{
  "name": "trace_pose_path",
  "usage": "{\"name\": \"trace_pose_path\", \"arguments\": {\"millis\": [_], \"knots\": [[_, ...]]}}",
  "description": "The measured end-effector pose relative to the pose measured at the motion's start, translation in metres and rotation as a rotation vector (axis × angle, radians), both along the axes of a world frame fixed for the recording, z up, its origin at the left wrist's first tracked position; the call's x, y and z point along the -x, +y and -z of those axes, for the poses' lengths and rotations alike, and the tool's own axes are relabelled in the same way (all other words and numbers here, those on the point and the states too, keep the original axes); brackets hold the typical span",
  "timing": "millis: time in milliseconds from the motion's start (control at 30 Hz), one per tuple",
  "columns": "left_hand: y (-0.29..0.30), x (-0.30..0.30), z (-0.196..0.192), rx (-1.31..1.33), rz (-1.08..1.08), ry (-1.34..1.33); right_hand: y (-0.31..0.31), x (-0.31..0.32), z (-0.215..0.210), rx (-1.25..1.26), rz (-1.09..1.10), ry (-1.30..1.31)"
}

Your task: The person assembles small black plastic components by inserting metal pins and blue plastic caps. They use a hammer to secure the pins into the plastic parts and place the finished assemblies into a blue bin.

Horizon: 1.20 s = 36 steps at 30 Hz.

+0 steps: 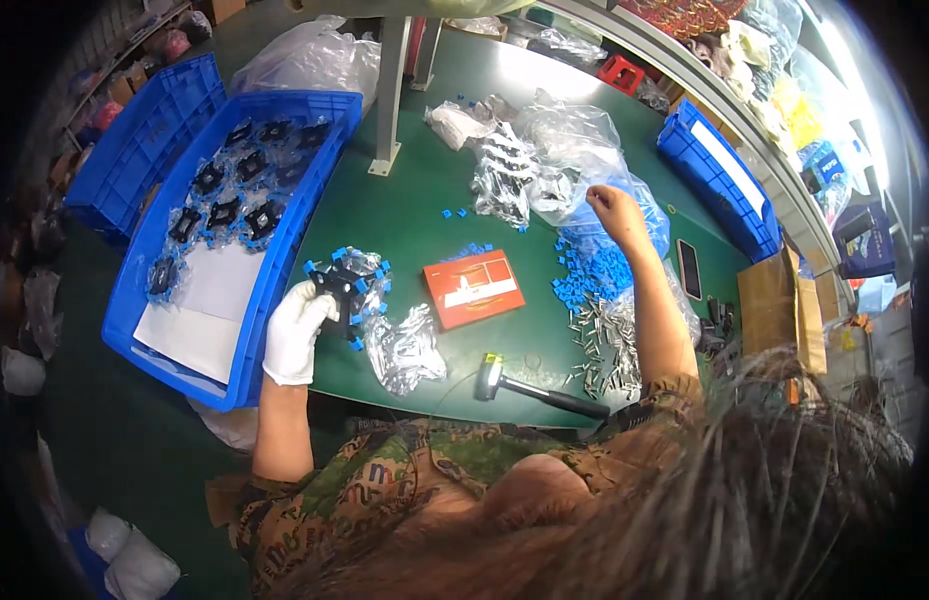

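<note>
My left hand [294, 335], in a white glove, grips a black plastic bracket [336, 300] with blue clips on its ends and clear wrap around part of it. It is at the table's left edge. My right hand [618, 216] is bare and raised over a clear plastic bag. Its fingers are curled together, and whatever they may hold is too small to make out. Below that hand lies a heap of small blue plastic clips [589, 275]. Metal pins [609, 345] are scattered nearer to me, beside my right forearm.
A blue crate [254, 375] at left holds several wrapped black brackets [224, 213]. On the green table [384, 220] are a red box [473, 288], a hammer [544, 393], clear-wrapped parts [404, 350] and a phone [689, 269]. A metal post [388, 100] stands at the back.
</note>
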<state>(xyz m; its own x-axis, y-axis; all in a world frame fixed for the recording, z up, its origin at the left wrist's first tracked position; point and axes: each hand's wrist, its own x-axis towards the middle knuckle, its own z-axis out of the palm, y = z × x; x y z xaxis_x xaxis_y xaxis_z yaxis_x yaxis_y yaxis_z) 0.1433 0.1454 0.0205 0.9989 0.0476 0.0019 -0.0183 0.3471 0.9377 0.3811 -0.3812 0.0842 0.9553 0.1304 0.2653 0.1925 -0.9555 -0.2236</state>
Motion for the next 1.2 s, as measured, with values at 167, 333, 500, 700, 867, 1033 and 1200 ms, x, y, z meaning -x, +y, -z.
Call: {"name": "trace_pose_path", "arguments": {"millis": [167,333,500,700,867,1033,1200], "knots": [[0.004,0.020,0.002,-0.079,0.004,-0.076,-0.026,-0.034,0.014,0.120,0.146,-0.192],[0.024,0.050,0.012,-0.268,-0.101,-0.002,-0.001,-0.055,0.046,-0.015,0.285,-0.187],[0.021,0.058,0.023,0.005,-0.112,-0.065,-0.011,-0.061,0.059,0.077,0.308,-0.107],[0.007,0.049,0.026,0.060,-0.042,-0.091,0.012,-0.020,0.035,-0.268,-0.183,-0.194],[-0.006,0.043,0.001,0.037,-0.058,-0.084,0.135,0.093,-0.044,-0.989,-0.559,0.700],[0.012,0.058,-0.008,0.221,-0.085,-0.260,0.224,0.134,-0.047,-1.152,-0.944,1.149],[0.044,0.082,-0.008,0.249,-0.263,-0.187,0.305,0.129,-0.013,-0.853,-0.802,1.022]]}}
